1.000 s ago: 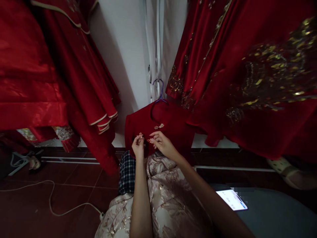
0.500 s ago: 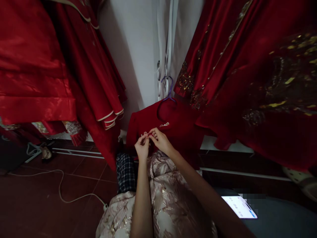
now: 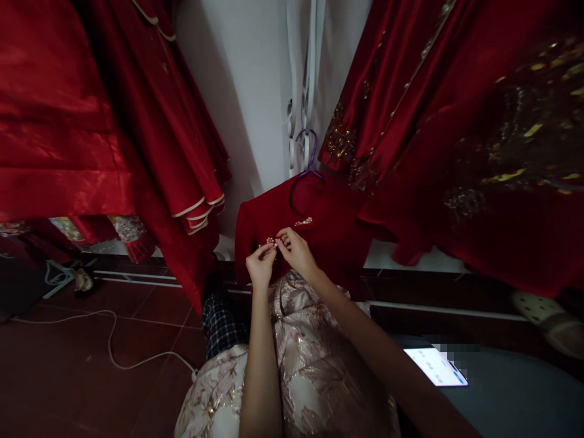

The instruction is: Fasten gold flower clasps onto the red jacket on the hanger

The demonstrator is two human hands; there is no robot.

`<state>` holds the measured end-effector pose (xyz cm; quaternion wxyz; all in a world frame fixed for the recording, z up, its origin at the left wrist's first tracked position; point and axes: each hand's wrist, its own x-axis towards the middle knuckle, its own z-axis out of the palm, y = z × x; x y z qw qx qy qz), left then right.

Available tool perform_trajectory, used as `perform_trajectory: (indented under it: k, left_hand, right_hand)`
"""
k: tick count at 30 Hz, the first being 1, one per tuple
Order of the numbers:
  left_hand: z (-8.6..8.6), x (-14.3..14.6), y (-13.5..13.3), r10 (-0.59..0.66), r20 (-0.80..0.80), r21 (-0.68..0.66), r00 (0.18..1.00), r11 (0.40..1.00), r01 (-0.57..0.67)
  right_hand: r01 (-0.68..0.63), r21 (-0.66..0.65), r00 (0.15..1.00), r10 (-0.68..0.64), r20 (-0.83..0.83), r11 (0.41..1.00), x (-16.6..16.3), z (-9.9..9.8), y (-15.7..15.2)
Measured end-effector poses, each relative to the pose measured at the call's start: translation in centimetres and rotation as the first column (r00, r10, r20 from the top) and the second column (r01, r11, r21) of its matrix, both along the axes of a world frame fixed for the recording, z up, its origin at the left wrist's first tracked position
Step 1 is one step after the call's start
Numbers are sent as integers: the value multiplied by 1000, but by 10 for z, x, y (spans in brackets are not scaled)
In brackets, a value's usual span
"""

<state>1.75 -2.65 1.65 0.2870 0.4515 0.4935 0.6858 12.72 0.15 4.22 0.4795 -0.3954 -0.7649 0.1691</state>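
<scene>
A red long-sleeved garment (image 3: 335, 225) hangs in front of me on a purple hanger (image 3: 312, 163). Near its neck sits a slanted pearl-beaded trim (image 3: 303, 221). My left hand (image 3: 261, 263) and my right hand (image 3: 294, 250) meet at the garment's front, fingertips pinched together around a small beaded fastening (image 3: 270, 241). Both hands are closed. Just what lies between the fingertips is too small to make out fully. Below the hands, a shiny pink-and-white floral cloth (image 3: 305, 353) covers my lap.
Red garments (image 3: 55, 121) hang at the left, and sequined red ones (image 3: 410, 158) at the right. A lit phone (image 3: 435, 367) lies on a grey surface (image 3: 515, 395). A white cable (image 3: 114, 340) crosses the tiled floor. Shoes stand at both sides.
The view has shifted slightly, so the garments and phone appear a little higher. My fingers stay pinched at the fastening, with only small finger movement.
</scene>
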Motion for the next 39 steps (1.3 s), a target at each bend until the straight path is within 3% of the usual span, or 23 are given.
perform_trajectory:
  k: [6,9,14,20,24,27,31,34,37,39]
  left_hand:
    - [-14,-16,16,-46,-33,30,998,998,47]
    - [-27,-23,20,-20,-213,-67,977,998,5]
    - [-48,-21,20,-117,-377,-226,919,974,31]
    - [-53,-21,12,-153,-523,-250,839,968,21]
    - [-49,-30,5,-57,-623,-207,780,974,-94]
    - [-37,-41,-6,10,-681,-148,732,977,-151]
    - [-3,-50,-25,38,-685,-74,727,990,-121]
    - [17,-40,-32,68,-638,7,767,997,-82]
    - [13,-17,-27,-111,-608,-43,786,993,106]
    - [-1,-2,-20,-285,-615,-159,735,958,238]
  right_hand:
    - [-21,-108,993,8,-116,994,25,1,-13]
    - [22,-190,993,-43,-107,982,56,-5,-18]
    - [84,-308,996,-68,60,948,96,-17,-20]
    - [104,-269,967,-34,254,957,96,-36,-20]
    - [106,-280,961,-26,277,954,88,-45,-21]
    - [104,-265,979,-51,200,959,86,-40,-21]
    - [130,-290,991,-136,-1,948,86,-17,-26]
    - [-48,-421,965,-67,-255,906,82,6,-38]
    - [-222,-518,911,-14,-413,826,73,21,-48]
    - [-261,-554,907,4,-421,790,68,19,-50]
